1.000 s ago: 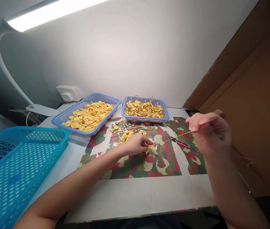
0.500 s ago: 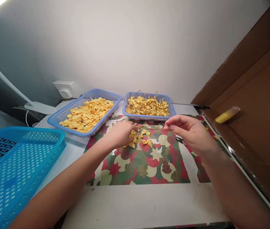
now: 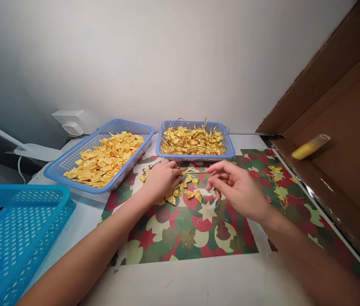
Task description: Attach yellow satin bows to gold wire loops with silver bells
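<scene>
- Blue basket (image 3: 195,157), beyond the fingers
- Left hand (image 3: 163,179): fingers curled low, grip hidden (what they hold, I cannot tell)
- Right hand (image 3: 240,190): thumb and forefinger narrowly apart, pinch unclear
- Yellow bows (image 3: 194,195), between both hands, nearer than the fingertips
- Gold cord (image 3: 197,172), between the fingertips; likely step: singling it out; next calls for a firm pinch

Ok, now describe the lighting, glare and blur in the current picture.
In the head view, the wall is brightest around the middle and dimmer toward the left; same view, the box sits in shade with a glint along its near edge; same view, the right forearm looks blurred.
</scene>
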`<move>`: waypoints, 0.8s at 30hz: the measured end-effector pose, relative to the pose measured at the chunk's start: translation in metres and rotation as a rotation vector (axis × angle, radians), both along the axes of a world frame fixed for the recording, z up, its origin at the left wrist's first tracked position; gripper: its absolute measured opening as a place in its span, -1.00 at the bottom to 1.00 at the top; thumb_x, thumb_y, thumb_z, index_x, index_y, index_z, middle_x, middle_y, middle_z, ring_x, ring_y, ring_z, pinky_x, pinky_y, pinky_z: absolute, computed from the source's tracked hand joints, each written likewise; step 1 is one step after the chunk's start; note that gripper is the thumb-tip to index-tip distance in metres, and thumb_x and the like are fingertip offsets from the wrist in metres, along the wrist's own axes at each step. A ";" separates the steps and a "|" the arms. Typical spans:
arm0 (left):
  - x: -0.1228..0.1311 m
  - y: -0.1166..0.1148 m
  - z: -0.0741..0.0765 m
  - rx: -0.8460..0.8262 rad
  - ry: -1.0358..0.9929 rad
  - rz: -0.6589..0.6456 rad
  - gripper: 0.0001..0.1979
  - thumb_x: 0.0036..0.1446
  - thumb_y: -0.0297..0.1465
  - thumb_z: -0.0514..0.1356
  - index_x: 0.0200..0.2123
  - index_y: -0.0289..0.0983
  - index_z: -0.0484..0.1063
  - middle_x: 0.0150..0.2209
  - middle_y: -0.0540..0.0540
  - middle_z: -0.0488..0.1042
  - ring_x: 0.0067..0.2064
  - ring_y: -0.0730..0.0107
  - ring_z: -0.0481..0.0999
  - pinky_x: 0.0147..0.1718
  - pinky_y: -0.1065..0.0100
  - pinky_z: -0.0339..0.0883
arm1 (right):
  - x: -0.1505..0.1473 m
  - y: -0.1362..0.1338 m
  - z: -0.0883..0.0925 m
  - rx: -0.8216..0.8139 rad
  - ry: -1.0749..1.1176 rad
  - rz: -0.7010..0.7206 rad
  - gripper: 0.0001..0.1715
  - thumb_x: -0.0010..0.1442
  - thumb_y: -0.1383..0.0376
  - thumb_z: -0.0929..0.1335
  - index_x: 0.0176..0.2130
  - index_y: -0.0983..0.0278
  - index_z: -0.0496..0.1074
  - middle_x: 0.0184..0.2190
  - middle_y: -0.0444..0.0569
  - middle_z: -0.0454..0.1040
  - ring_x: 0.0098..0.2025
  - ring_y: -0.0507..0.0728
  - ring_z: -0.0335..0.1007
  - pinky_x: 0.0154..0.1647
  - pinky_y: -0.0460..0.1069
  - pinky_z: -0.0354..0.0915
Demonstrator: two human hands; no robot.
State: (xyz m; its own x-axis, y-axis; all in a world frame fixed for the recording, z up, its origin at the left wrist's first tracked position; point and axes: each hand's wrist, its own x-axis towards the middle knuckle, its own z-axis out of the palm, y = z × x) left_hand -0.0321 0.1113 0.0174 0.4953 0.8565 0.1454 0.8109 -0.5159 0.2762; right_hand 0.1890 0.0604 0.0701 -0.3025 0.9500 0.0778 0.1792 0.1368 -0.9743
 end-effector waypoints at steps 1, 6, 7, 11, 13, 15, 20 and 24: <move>0.000 0.000 0.002 -0.045 -0.125 0.031 -0.76 0.18 -0.32 0.15 -0.27 -0.27 0.62 -0.30 -0.19 0.52 -0.23 0.17 0.42 -0.25 0.24 0.22 | -0.003 0.001 -0.006 -0.003 -0.023 -0.001 -0.92 0.23 0.31 0.33 -0.21 0.23 0.40 -0.48 -0.15 0.49 -0.60 -0.04 0.35 -0.56 -0.10 0.33; 0.011 -0.011 0.010 -0.648 -1.017 0.209 -0.69 0.03 -0.16 0.31 -0.27 -0.27 0.59 -0.36 -0.07 0.54 -0.37 0.39 0.41 -0.34 0.37 0.23 | -0.016 0.000 -0.026 0.057 0.006 -0.069 -0.93 0.20 0.32 0.33 -0.33 0.22 0.30 -0.53 -0.20 0.38 -0.51 0.02 0.40 -0.55 -0.10 0.30; 0.014 -0.014 0.010 -0.774 -1.158 0.229 -0.67 -0.03 -0.16 0.35 -0.28 -0.29 0.58 -0.40 -0.05 0.53 -0.39 0.43 0.40 -0.35 0.39 0.23 | -0.018 -0.001 -0.028 0.087 0.017 -0.093 -0.88 0.19 0.33 0.33 -0.36 0.21 0.27 -0.55 -0.21 0.34 -0.51 0.02 0.39 -0.54 -0.10 0.29; 0.023 -0.025 0.011 -1.051 -1.407 0.233 -0.68 -0.13 -0.26 0.44 -0.31 -0.31 0.56 -0.42 -0.04 0.54 -0.37 0.47 0.44 -0.31 0.42 0.28 | -0.020 -0.005 -0.030 0.172 0.031 -0.129 -0.81 0.16 0.37 0.33 -0.41 0.21 0.20 -0.56 -0.25 0.26 -0.55 -0.03 0.28 -0.53 -0.11 0.24; 0.025 -0.028 0.012 -1.115 -1.431 0.225 -0.71 -0.12 -0.27 0.44 -0.34 -0.32 0.55 -0.42 -0.05 0.55 -0.36 0.46 0.46 -0.29 0.42 0.29 | -0.020 -0.005 -0.029 0.205 0.033 -0.121 -0.81 0.16 0.38 0.33 -0.42 0.21 0.20 -0.54 -0.23 0.27 -0.54 -0.03 0.27 -0.52 -0.11 0.24; 0.025 -0.031 0.013 -1.142 -1.453 0.234 -0.75 -0.08 -0.28 0.42 -0.38 -0.33 0.54 -0.42 -0.05 0.55 -0.38 0.49 0.44 -0.31 0.44 0.29 | -0.021 -0.005 -0.029 0.225 0.025 -0.105 -0.82 0.17 0.37 0.33 -0.41 0.21 0.20 -0.52 -0.22 0.29 -0.53 -0.03 0.27 -0.51 -0.11 0.24; 0.026 -0.034 0.016 -1.174 -1.488 0.226 -0.77 -0.01 -0.27 0.37 -0.44 -0.33 0.51 -0.44 -0.04 0.51 -0.45 0.52 0.36 -0.36 0.43 0.26 | -0.021 -0.007 -0.028 0.260 -0.002 -0.080 -0.83 0.18 0.37 0.32 -0.40 0.21 0.20 -0.52 -0.21 0.29 -0.52 -0.03 0.26 -0.51 -0.11 0.23; 0.028 -0.035 0.016 -1.209 -1.518 0.220 -0.75 -0.04 -0.26 0.39 -0.44 -0.33 0.49 -0.45 -0.03 0.47 -0.45 0.53 0.34 -0.39 0.44 0.23 | -0.021 -0.009 -0.027 0.279 -0.003 -0.081 -0.83 0.19 0.37 0.31 -0.40 0.21 0.20 -0.52 -0.21 0.30 -0.52 -0.02 0.26 -0.51 -0.11 0.23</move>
State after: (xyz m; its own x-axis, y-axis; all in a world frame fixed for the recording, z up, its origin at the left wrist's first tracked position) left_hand -0.0038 0.0764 0.0338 0.4333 0.8358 -0.3372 -0.3880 0.5107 0.7673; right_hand 0.1677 0.0518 0.0427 -0.2272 0.9132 0.3383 0.2035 0.3842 -0.9005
